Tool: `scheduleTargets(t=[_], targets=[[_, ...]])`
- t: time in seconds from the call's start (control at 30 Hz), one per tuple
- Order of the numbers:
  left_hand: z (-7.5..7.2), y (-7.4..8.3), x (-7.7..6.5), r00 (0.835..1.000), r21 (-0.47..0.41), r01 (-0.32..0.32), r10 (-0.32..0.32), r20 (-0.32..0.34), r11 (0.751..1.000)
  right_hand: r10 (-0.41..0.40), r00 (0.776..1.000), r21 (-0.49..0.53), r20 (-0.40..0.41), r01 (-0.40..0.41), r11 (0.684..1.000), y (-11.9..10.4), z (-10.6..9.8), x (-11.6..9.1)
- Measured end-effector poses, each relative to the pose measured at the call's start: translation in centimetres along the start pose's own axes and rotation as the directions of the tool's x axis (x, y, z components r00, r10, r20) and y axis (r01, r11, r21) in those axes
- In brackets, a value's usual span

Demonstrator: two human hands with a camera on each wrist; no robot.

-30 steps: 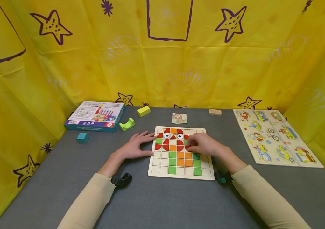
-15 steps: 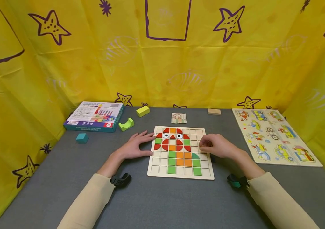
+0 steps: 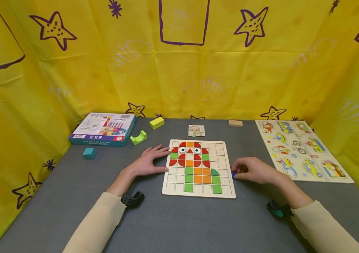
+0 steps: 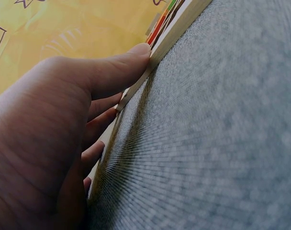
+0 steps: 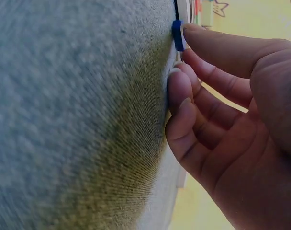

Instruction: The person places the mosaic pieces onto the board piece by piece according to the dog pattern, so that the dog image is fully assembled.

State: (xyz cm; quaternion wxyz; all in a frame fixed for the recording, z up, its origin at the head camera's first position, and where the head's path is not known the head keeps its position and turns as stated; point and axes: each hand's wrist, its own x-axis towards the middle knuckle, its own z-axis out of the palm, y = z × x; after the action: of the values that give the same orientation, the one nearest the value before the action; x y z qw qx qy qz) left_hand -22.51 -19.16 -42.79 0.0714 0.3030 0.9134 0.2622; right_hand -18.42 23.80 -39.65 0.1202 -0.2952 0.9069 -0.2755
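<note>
A square wooden grid board (image 3: 220, 147) lies on the grey table, with red, orange, green and eyed tiles (image 3: 198, 174) forming a figure in its cells. My left hand (image 3: 149, 162) rests against the board's left edge, fingers spread; in the left wrist view the thumb (image 4: 121, 69) touches the rim. Just beyond the right edge, my right hand (image 3: 255, 170) pinches a small blue piece (image 3: 234, 175) between thumb and forefinger. From the right wrist, this blue piece (image 5: 178, 36) shows at the thumb tip, close to the table; its full shape is hidden.
Behind the board lies a small pattern card (image 3: 196, 130). A boxed toy set (image 3: 103, 129), teal cube (image 3: 89, 153), green arch block (image 3: 139, 138) and yellow block (image 3: 157, 123) sit left. A tan block (image 3: 235, 123) and vehicle puzzle board (image 3: 302, 151) lie right.
My right hand has moved right and toward me, from above the red tiles to beyond the board's right edge, where a blue piece now shows at its fingertips. The left hand stays put.
</note>
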Motion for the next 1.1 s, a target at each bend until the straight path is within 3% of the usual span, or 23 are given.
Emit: scheduleTargets(t=[0.3,0.77,1.1], targets=[[0.0,0.1,-0.1,1.000,0.002,0.011,-0.011,0.005,1.000,0.001,1.000,0.015,0.009,-0.002,1.000,0.0,0.3,0.2],[-0.1,0.3,-0.1,1.000,0.000,0.021,-0.021,0.010,1.000,-0.040,0.997,0.113,-0.067,0.047,0.992,0.0,0.3,0.6],[-0.1,0.2,0.0,1.000,-0.008,0.009,-0.009,0.005,1.000,-0.065,0.997,0.155,-0.048,0.072,0.985,-0.6,1.1,1.8]])
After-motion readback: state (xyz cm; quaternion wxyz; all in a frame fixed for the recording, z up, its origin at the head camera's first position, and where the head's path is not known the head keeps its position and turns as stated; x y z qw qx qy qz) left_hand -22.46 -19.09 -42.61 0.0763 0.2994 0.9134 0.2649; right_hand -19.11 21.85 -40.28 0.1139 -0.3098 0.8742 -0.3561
